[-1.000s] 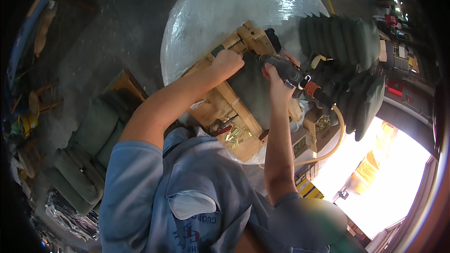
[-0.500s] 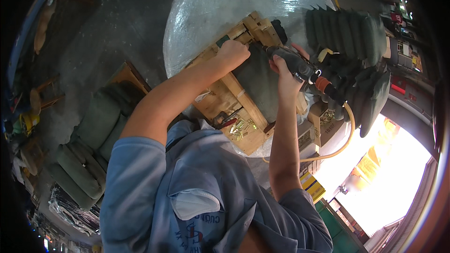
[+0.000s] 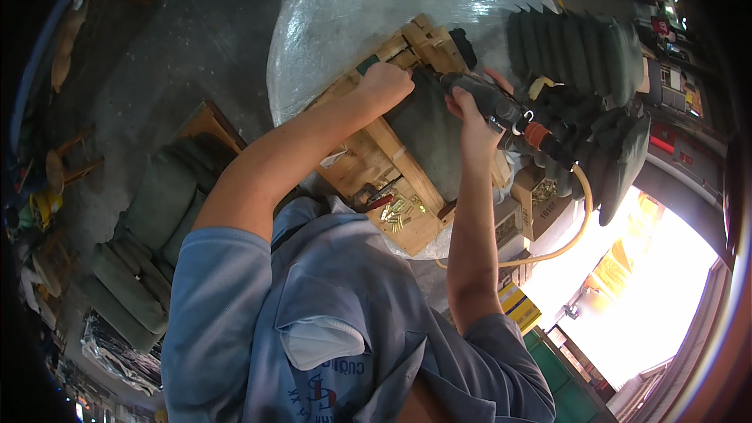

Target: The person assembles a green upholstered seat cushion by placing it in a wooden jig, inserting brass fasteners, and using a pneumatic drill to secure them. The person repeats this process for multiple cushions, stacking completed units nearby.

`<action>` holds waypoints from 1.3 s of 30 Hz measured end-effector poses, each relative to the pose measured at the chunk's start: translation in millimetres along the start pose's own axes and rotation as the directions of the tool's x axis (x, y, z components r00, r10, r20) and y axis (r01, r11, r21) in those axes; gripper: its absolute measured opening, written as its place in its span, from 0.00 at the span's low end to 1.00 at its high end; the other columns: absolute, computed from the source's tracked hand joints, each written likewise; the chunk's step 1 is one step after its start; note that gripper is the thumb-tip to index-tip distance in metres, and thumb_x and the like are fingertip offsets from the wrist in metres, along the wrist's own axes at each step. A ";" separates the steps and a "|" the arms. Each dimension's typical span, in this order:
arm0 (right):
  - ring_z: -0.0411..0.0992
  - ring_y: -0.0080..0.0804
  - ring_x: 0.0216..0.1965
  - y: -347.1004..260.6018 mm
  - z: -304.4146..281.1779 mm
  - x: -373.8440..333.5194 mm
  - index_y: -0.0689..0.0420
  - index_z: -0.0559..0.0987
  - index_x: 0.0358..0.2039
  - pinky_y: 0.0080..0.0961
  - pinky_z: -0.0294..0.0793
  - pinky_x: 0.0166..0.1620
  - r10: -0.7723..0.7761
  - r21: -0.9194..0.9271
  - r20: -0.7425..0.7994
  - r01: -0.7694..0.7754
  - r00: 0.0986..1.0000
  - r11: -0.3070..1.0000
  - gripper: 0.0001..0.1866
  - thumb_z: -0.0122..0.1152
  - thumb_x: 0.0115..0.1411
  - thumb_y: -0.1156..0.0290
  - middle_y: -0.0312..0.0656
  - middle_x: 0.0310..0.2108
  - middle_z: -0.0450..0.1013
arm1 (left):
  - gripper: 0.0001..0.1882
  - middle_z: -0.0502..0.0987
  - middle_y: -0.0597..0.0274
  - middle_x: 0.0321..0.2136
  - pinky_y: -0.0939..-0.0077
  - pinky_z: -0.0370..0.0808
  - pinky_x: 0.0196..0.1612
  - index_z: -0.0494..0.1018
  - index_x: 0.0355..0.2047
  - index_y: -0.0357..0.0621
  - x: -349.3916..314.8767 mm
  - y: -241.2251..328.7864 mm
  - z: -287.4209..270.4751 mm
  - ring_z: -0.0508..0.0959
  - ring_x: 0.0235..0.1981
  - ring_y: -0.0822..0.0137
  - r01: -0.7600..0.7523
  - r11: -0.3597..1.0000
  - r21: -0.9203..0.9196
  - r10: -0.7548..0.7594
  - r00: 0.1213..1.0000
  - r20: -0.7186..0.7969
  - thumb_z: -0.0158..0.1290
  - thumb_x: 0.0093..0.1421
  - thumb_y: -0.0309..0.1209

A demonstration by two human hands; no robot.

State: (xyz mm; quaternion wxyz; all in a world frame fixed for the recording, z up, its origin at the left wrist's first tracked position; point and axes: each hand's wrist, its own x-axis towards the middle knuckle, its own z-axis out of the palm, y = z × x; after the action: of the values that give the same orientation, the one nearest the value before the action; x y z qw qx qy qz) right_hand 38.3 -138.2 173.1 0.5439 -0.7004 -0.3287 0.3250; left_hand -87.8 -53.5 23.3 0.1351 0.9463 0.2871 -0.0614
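Note:
My right hand grips a dark air-powered driver, whose yellowish hose trails off to the right. The tool's nose points left toward my left hand. That hand is closed at the far part of a wooden frame; whatever its fingers pinch is hidden or too small to make out. Dark green fabric fills the frame's inner space between my hands. On the near plywood lie several brass-coloured pieces and a red-handled hand tool.
Beneath the frame is a large round surface wrapped in clear film. Stacked green cushions stand to the right, by an open cardboard box. A green upholstered seat sits on the left. Bright light enters through an opening at lower right.
The view has shifted slightly. My hands and the driver stay in nearly the same place on the frame, with the driver's nose still close to my left hand.

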 end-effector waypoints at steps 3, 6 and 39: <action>0.82 0.29 0.34 1.1 -0.2 1.3 0.61 0.72 0.61 0.25 0.85 0.38 -0.026 -0.007 0.003 0.026 1.000 1.000 0.32 0.73 0.56 0.83 0.47 0.42 0.80 | 0.22 0.87 0.63 0.27 0.64 0.83 0.27 0.78 0.61 0.38 -0.6 0.6 -2.4 0.89 0.33 0.60 0.003 1.000 -0.005 -0.003 1.000 -0.017 0.56 0.68 0.28; 0.81 0.28 0.33 2.8 0.8 3.6 0.61 0.73 0.61 0.23 0.84 0.37 -0.056 -0.039 -0.002 0.056 0.998 0.998 0.32 0.73 0.56 0.83 0.47 0.42 0.80 | 0.22 0.87 0.62 0.27 0.63 0.83 0.27 0.78 0.61 0.37 -0.1 0.6 -6.4 0.89 0.33 0.60 -0.006 1.000 -0.006 0.006 1.000 -0.001 0.55 0.68 0.28; 0.85 0.49 0.39 -71.3 -43.6 -144.6 0.51 0.66 0.69 0.35 0.91 0.38 0.039 0.293 -0.197 0.021 0.980 0.956 0.36 0.64 0.61 0.78 0.51 0.52 0.77 | 0.30 0.84 0.40 0.49 0.60 0.88 0.50 0.71 0.68 0.36 -148.4 6.7 4.2 0.87 0.49 0.51 -0.327 -0.912 -0.248 -0.383 0.895 0.228 0.43 0.81 0.49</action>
State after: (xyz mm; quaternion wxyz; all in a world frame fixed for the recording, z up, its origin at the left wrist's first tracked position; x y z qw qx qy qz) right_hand -16.7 -266.2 265.4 0.6709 -0.6425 -0.2171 0.3001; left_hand -207.0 -138.2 49.5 0.8689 -0.0624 0.2433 0.4265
